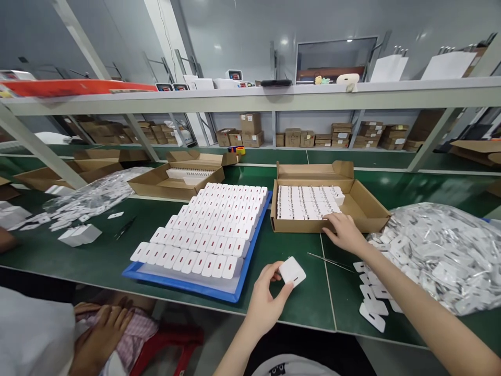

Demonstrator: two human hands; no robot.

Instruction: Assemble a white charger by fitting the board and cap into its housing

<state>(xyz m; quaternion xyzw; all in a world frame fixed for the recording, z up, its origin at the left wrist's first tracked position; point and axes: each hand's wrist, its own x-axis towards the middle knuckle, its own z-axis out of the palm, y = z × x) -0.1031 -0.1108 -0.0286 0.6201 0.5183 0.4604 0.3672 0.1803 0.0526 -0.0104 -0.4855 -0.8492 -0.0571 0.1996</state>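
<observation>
My left hand (270, 295) pinches a white charger block (293, 271) with a small dark port slot, above the front of the green table. My right hand (344, 232) reaches over the front wall of an open cardboard box (297, 225), its fingers apart at the rows of white blocks with metal prongs (305, 201) inside. Whether its fingertips touch one is unclear. Left of my hands lies a blue tray (230, 296) with many rows of white charger blocks (203, 235), their reddish slots facing up. Tweezers (331, 261) lie below my right hand.
Loose white flat pieces (371, 300) and a clear bag of white parts (442, 256) are at right. Another open box (152, 185), a second bag (105, 193) and dark tweezers (125, 228) stand left. A person's hands (104, 329) rest at lower left. A shelf (250, 100) spans above.
</observation>
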